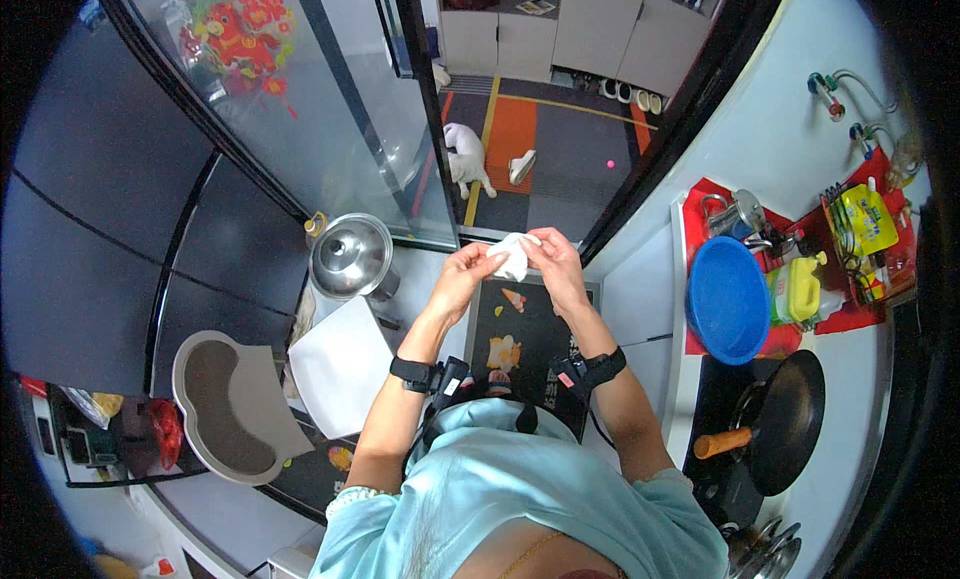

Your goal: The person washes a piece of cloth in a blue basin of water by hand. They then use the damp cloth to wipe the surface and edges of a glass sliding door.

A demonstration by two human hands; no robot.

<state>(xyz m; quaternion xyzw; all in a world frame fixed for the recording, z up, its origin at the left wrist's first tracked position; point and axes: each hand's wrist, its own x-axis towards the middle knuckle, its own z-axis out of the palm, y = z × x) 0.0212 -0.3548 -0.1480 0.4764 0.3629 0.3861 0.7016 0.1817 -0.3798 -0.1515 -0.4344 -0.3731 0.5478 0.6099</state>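
Observation:
Between my two hands I hold a small crumpled white piece of tissue or cloth [511, 258], out in front of my body. My left hand [463, 273] pinches its left side between thumb and fingers. On the right side, my right hand [553, 262] grips the folded material the same way. Each wrist wears a black strap with a small device. Beneath the hands lies a dark floor mat [517, 324] with printed food pictures, near the threshold of a sliding glass door [360, 106].
To the left are a steel lidded pot [351, 255], a white stool [341, 369] and a grey-brown seat [232, 406]. A blue basin [729, 300] and a wok [791, 421] stand on the right counter. Beyond the doorway, a white cat [466, 159] lies near a shoe [522, 166].

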